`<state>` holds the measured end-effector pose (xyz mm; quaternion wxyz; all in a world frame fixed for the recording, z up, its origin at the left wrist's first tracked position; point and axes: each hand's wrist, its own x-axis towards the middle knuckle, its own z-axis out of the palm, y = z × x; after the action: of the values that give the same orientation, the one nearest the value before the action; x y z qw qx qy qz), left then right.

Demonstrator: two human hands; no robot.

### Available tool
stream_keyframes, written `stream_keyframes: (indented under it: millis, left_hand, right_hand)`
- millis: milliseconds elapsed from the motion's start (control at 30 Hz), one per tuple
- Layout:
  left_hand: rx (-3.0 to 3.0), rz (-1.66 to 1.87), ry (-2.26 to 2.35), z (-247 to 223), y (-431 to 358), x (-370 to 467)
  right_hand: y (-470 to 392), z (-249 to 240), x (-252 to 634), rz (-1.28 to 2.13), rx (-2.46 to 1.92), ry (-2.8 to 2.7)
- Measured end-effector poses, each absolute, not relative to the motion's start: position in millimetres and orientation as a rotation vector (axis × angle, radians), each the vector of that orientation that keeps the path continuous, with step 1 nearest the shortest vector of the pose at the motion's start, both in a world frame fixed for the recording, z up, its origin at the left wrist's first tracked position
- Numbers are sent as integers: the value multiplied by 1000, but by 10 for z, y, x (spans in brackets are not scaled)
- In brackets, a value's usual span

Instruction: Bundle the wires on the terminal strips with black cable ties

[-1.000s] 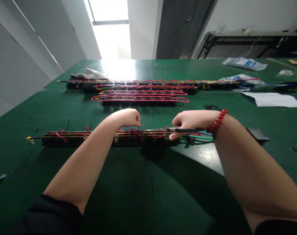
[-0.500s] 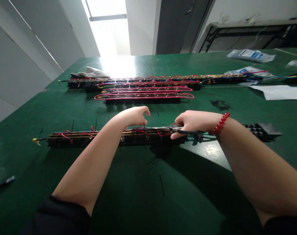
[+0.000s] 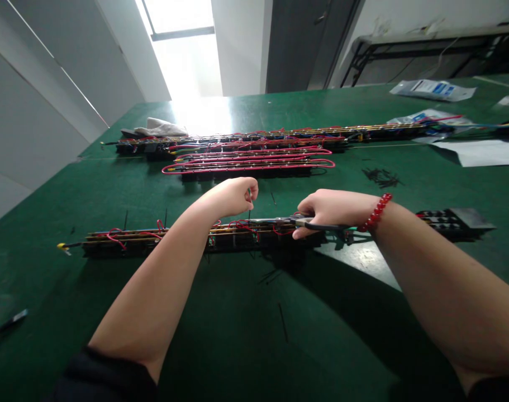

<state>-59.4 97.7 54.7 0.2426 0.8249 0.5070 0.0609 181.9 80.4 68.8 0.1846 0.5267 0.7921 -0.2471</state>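
Observation:
A long black assembly [image 3: 124, 245] with brass-coloured rods and red wire loops lies across the green table in front of me. My left hand [image 3: 237, 196] is over its middle, fingertips pinched at the upper end of a thin black cable tie [image 3: 250, 214] that stands up from the rods. My right hand [image 3: 321, 211], with a red bead bracelet at the wrist, is closed around dark-handled pliers [image 3: 327, 226]. The pliers lie nearly level along the assembly's top, their metal jaws pointing left toward the cable tie. Whether the jaws touch it cannot be made out.
Further back lie similar assemblies [image 3: 246, 167] with pink-red wires. A pile of black strips [image 3: 382, 177], white paper [image 3: 480, 153] and a plastic bag [image 3: 432, 89] are at the right. Loose strips [image 3: 283, 322] lie in front, a pen-like object [image 3: 6, 324] at the left.
My left fingers have risen slightly and drawn together at the tip of the upright cable tie. My right hand and the pliers stay nearly where they were. The view has shifted slightly.

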Motion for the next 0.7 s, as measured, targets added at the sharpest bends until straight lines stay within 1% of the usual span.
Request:
stream_keyframes:
  millis: [333,500,700]
  left_hand:
    - [2255,124,1406,543,984,-612]
    - [2266,138,1408,518,1001,-613]
    - [2276,169,1402,458,1036,-607]
  right_hand:
    - [800,690,1797,-682,1469,2275]
    - [788,697,1788,-612,1483,2287]
    - [793,706,1800,-621,1460,2293]
